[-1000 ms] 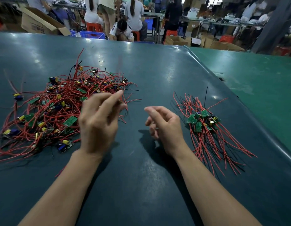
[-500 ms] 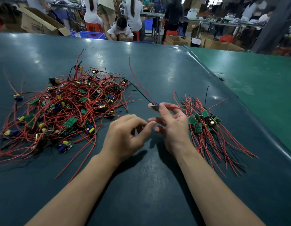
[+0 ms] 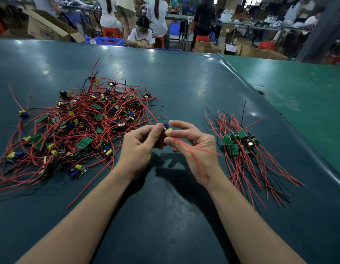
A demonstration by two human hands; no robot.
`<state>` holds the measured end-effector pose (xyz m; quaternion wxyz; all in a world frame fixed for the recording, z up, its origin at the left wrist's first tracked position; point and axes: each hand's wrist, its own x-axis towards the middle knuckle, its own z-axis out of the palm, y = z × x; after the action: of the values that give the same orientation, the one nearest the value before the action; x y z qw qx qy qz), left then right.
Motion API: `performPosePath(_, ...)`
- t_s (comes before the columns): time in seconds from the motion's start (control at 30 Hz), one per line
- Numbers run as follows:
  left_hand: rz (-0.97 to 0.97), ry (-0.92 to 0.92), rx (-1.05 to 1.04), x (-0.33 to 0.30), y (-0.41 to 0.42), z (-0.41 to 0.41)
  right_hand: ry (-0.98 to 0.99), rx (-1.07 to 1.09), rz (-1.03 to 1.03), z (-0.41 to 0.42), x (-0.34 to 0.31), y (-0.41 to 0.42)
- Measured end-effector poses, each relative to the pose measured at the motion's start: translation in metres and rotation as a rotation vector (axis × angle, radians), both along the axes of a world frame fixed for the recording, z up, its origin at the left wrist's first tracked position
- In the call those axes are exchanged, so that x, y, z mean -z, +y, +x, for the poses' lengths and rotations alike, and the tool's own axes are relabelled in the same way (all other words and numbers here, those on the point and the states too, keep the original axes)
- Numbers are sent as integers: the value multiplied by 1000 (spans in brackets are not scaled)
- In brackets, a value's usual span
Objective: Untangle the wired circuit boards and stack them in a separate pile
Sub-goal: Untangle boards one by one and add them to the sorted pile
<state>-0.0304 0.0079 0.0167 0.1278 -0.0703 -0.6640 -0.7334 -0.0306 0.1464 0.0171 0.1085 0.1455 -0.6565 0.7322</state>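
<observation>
Small blue-and-yellow circuit board (image 3: 166, 128), blurred red wires (image 3: 192, 151) trailing.

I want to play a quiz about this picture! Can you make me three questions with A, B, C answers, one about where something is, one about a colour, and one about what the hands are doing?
1. Where is the neat pile?
A. left of the hands
B. right of the hands
C. in a box

2. What colour are most wires?
A. red
B. white
C. pink

3. What are the hands doing?
A. lying flat on the table
B. holding one board between them
C. waving

Answers:
1 B: the neat pile lies beyond the right hand; the tangled heap is on the left.
2 A: both piles are mostly red, with a few black wires.
3 B: the left hand and right hand pinch one small board above the table.
</observation>
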Motion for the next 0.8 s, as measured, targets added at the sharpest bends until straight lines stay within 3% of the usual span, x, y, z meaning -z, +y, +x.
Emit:
performPosePath(0.07,174,-96,101,0,1,0,39,-18,97,0,3,-2)
performPosePath(0.17,276,-166,170,-3,2,1,26,-37,158,-1,4,0)
performPosePath(0.33,366,-265,267,-9,3,5,-248,-56,-153,0,-7,8)
performPosePath(0.47,295,-354,373,-10,4,7,-401,-141,-26,-2,-9,9)
performPosePath(0.57,283,-397,418,-8,5,8,-440,-210,-113,-1,-7,7)
performPosePath(0.8,234,-453,390,-10,5,7,-385,-110,-31,-4,-4,11)
